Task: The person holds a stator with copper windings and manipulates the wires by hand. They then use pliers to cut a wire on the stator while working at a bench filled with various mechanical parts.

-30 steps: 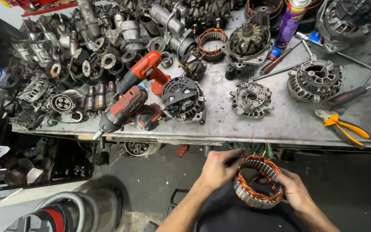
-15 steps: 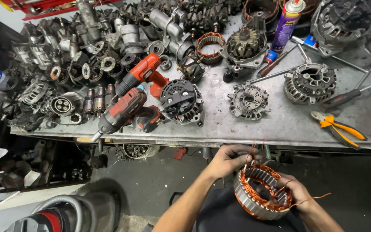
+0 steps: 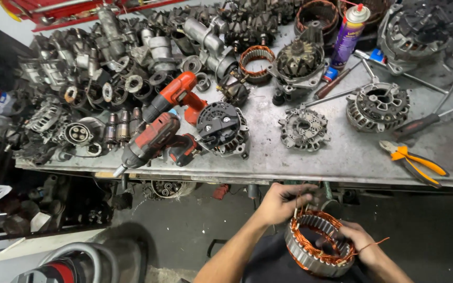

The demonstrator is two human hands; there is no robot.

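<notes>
A round alternator stator (image 3: 310, 251) with copper windings and a grey steel ring rests in my lap, below the workbench edge. My right hand (image 3: 360, 243) grips its right side, fingers curled over the rim, and a loose copper wire sticks out past that hand. At the ring's upper left, my left hand (image 3: 284, 202) pinches thin copper wire ends that rise from the windings.
The metal workbench (image 3: 342, 157) holds two red power drills (image 3: 158, 136), a black alternator (image 3: 221, 128), grey alternator housings (image 3: 302, 128), orange-handled pliers (image 3: 412, 162), a spray can (image 3: 348, 34), screwdrivers and a heap of starter and alternator parts (image 3: 95, 68) at the left. Dark floor lies below.
The stator has shifted right and lower in my lap and tilted. My left hand has moved from the ring's top edge to the wire ends at its upper left.
</notes>
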